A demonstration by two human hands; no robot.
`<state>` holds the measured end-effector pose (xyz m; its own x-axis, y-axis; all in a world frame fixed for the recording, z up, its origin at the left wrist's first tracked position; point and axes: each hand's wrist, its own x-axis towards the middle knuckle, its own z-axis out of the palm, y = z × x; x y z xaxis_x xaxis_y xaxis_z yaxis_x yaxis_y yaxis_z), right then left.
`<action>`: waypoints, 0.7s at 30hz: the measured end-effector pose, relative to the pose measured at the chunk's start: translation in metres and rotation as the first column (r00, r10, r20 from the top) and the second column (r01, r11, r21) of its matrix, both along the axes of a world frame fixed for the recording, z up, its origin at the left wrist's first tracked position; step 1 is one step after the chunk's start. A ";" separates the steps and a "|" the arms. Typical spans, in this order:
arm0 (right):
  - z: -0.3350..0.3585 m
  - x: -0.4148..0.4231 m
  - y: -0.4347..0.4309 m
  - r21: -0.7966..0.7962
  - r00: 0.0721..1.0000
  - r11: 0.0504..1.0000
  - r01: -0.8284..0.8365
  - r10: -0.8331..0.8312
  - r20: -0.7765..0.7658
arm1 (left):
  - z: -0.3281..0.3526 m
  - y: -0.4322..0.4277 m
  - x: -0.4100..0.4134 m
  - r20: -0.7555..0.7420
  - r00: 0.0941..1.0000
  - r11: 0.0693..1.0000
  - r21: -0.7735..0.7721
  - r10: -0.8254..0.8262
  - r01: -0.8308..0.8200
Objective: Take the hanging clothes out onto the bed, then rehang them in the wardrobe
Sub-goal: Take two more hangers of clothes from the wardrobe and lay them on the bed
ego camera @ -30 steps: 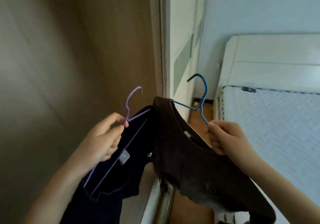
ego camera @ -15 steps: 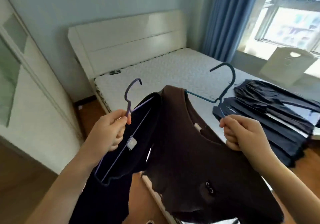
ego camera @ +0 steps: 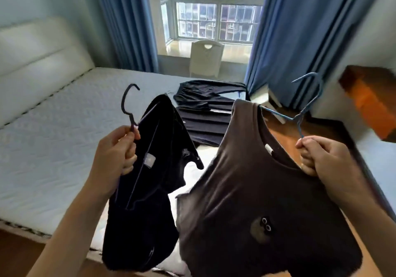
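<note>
Right now the person stands at the edge of the white quilted mattress bed [ego camera: 53, 126] with a garment in each fist. Their left hand [ego camera: 116, 150] is curled tight around the neck of a thin purple wire hanger [ego camera: 128, 105]; its hook rises above the knuckles, and a dark navy cloth garment [ego camera: 147, 201] hangs below the grip, over the near edge of the mattress. Their right hand [ego camera: 321, 156] is pinched shut on the stem of a thin blue wire hanger [ego camera: 308, 103], hook up and beyond the fingers, with a brown short-sleeved T-shirt [ego camera: 257, 201] bearing a small dark patch draped down and inward from that grip. The two garments hang just beside each other, between the two grips.

Beyond both hands, further across the mattress, some dark clothes [ego camera: 205, 113] already lie flat. So this looks like the first half of the job: carrying hung clothes out to the bed. The next move, I'd guess, calls for lowering both arms forward, laying each garment flat on bare mattress near that pile, then loosening the fingers. Keeping the hangers from tangling seems the main care.
</note>
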<state>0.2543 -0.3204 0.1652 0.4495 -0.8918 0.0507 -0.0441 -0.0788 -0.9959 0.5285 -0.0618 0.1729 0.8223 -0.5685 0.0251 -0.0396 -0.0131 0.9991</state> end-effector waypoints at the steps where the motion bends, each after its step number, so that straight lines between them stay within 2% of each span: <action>1: 0.001 -0.007 -0.006 -0.013 0.999 0.999 0.036 -0.036 -0.003 | 0.000 -0.010 0.002 -0.001 1.000 1.000 -0.004 -0.020 0.020; 6: -0.003 -0.021 -0.031 -0.054 0.989 0.988 0.147 -0.147 0.000 | -0.008 -0.051 0.009 -0.006 0.997 0.997 -0.003 -0.074 0.074; 11: -0.022 0.005 -0.042 -0.113 0.988 0.983 0.147 -0.151 -0.030 | -0.032 -0.071 0.024 -0.053 0.997 0.998 -0.020 -0.054 0.053; 21: -0.109 0.153 -0.002 -0.380 0.953 0.925 0.019 -0.131 -0.271 | -0.092 -0.036 0.134 -0.107 0.992 0.998 -0.022 0.060 -0.063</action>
